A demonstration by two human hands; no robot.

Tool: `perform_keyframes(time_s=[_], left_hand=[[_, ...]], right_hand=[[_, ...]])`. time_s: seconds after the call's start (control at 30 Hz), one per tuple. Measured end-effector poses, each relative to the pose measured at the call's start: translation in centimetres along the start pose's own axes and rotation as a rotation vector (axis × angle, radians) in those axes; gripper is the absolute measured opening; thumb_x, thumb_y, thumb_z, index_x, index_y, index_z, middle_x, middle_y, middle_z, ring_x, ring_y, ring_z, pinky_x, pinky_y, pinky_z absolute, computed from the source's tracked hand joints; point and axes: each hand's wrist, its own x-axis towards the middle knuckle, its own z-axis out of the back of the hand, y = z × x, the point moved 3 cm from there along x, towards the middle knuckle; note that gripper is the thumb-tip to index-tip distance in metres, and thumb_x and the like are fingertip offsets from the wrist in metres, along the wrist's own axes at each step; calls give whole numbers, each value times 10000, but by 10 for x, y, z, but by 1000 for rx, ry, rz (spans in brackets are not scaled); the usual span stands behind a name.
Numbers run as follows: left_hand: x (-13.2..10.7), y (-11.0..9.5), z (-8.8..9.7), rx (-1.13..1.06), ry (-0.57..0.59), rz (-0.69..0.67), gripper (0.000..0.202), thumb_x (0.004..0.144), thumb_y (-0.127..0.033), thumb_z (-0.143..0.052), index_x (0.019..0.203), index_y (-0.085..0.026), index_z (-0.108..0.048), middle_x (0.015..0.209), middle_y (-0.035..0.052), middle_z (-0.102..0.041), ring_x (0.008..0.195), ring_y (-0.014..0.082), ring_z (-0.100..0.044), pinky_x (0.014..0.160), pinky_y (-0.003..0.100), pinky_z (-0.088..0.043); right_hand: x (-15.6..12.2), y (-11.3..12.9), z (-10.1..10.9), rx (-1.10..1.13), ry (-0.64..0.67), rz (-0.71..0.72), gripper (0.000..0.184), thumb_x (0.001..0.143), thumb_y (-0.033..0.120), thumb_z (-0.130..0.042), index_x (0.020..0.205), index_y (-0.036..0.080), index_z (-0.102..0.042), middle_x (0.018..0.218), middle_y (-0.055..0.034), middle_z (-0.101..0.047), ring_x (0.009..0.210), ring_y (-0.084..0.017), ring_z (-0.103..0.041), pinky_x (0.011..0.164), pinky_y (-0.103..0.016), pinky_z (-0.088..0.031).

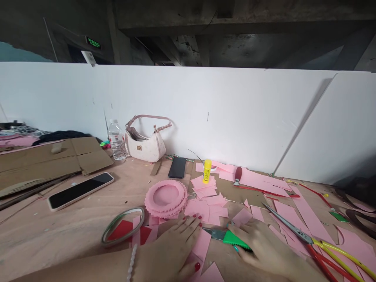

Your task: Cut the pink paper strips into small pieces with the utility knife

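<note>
The left hand (pixel 173 250) is lying flat, its fingers slightly spread and pressing down a pink paper piece (pixel 202 244). The right hand (pixel 264 246) is covering the handle of the green scissors (pixel 232 237), whose blades are pointing at the left fingertips, just beside them. Its fingers are lying close together, and I cannot tell whether they are gripping.

It looks as if paper is being steadied while the scissors are being taken up. A cut would call for fingers in the handle loops and the sheet pinned.

Just beyond the left fingertips, 1 scalloped pink stack (pixel 166 197) is sitting, with a glue stick (pixel 207 171) standing farther off. The plywood table (pixel 58 231) is backing onto white boards (pixel 205 105), with dark concrete showing above.
</note>
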Motion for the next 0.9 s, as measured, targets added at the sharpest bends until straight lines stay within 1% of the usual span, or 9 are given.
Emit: perform_keyframes(time_s=[0.17,0.27,0.43,0.57,0.77,0.9], left_hand=[[0,-1,0,11,-16,-19,603,901,-414,-289,1388,-76,-180,1417,162,-157,1305,262,-135,1049,432,-194],[0,0,0,12,-26,-27,586,905,-395,-296,1385,-76,-194,1413,171,-159,1302,270,-135,1047,438,-197],[-1,2,0,-1,-19,-76,592,900,-384,-327,1391,-91,-175,1415,166,-134,1301,280,-131,1045,444,-202],[-1,4,0,-2,1,-113,621,888,-376,-356,1397,-90,-143,1421,163,-106,1304,283,-111,1051,443,-175],[-1,7,3,-29,4,-157,657,865,-345,-406,1401,-100,-117,1431,143,-91,1312,259,-94,1060,418,-154],[1,8,4,-70,-1,-156,675,852,-354,-426,1403,-113,-119,1438,123,-101,1314,248,-109,1063,413,-152]], right_hand=[[4,8,0,-26,52,-6,377,748,200,-495,1121,223,-543,788,-50,-677,677,-231,-604,594,-308,-388],[6,11,-1,-32,51,-22,385,742,199,-492,1123,211,-542,796,-54,-676,696,-246,-609,600,-320,-388],[6,3,-1,-40,63,-23,364,735,208,-497,1094,211,-557,700,-32,-668,611,-228,-602,556,-299,-363],[5,-2,2,-64,73,-5,354,728,193,-487,1073,205,-563,662,-28,-663,577,-221,-589,546,-296,-351],[5,1,1,-61,119,-19,361,739,195,-471,1091,201,-553,731,-57,-676,642,-237,-607,579,-311,-368],[4,-2,3,-35,152,-19,349,726,192,-471,1063,213,-562,734,-49,-669,638,-232,-598,571,-309,-361]])
